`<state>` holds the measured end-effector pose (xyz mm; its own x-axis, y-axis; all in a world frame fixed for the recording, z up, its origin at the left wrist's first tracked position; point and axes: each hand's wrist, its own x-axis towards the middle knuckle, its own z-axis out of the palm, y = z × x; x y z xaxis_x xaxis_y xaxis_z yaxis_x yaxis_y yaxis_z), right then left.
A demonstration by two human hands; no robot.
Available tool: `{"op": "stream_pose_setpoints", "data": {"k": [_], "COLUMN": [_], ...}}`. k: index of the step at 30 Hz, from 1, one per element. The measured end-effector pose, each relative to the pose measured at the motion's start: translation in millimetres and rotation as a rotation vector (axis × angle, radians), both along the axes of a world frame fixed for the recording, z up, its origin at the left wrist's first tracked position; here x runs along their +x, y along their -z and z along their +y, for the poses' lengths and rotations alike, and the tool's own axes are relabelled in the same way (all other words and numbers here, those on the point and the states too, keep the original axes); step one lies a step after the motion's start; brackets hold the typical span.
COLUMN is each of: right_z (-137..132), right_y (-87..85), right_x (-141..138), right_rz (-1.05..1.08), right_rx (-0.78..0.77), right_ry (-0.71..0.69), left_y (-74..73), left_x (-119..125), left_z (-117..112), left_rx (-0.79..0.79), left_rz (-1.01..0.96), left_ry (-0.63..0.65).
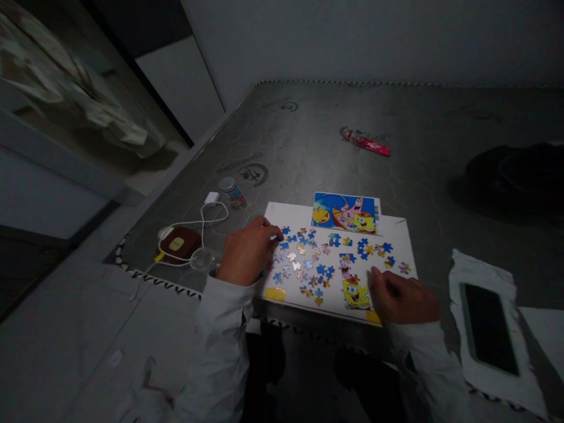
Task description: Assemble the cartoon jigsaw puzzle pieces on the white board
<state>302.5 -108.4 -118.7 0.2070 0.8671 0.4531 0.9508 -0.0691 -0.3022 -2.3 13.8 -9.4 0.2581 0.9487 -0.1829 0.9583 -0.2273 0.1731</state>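
Your left hand [249, 251] and your right hand [400, 298] rest on either side of a white puzzle board [286, 217], seen here from the head view. Left: fingers [267, 226] curled and bunched downward, tips at the loose jigsaw pieces [299, 261] across the board's left part; whether a piece is pinched cannot be told. Right: fingers [374, 271] loosely curved and slightly spread, tips just beside the partly joined SpongeBob section [356, 294]; no held piece can be made out. The board's long axis runs across your front, from left to right. The joined section lies low and right of centre, so your right hand is nearer it; the main scatter lies directly ahead of your left hand, which is nearer that. A picture card [344, 213] sits at the board's far edge, its barcode at right. Yellow tape [274, 294] marks the near left corner. Around these, on a grey mattress [308, 135]: a red wrapper [365, 141], a small tin [232, 192], a brown pouch [177, 244] with white cable [211, 214], and a dark phone [489, 329] on white cloth [467, 276].
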Motion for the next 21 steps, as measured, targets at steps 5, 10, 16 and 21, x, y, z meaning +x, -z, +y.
{"op": "stream_pose_setpoints", "data": {"k": [5, 10, 16, 21], "right_z": [1, 0, 0, 0], "right_y": [0.8, -5.9, -11.5, -11.0], "right_x": [0, -5, -12, -12], "right_rz": [-0.01, 0.01, 0.037, 0.039], "right_rx": [0.035, -0.004, -0.032, -0.037], "right_ry": [-0.011, 0.002, 0.026, 0.043], "left_y": [-2.6, -0.6, 1.3, -5.0], "left_x": [2, 8, 14, 15], "left_z": [-1, -2, 0, -2], "left_rx": [0.011, 0.049, 0.049, -0.038], "left_rz": [0.002, -0.036, -0.026, 0.035], "left_ry": [-0.019, 0.004, 0.031, 0.131]}}
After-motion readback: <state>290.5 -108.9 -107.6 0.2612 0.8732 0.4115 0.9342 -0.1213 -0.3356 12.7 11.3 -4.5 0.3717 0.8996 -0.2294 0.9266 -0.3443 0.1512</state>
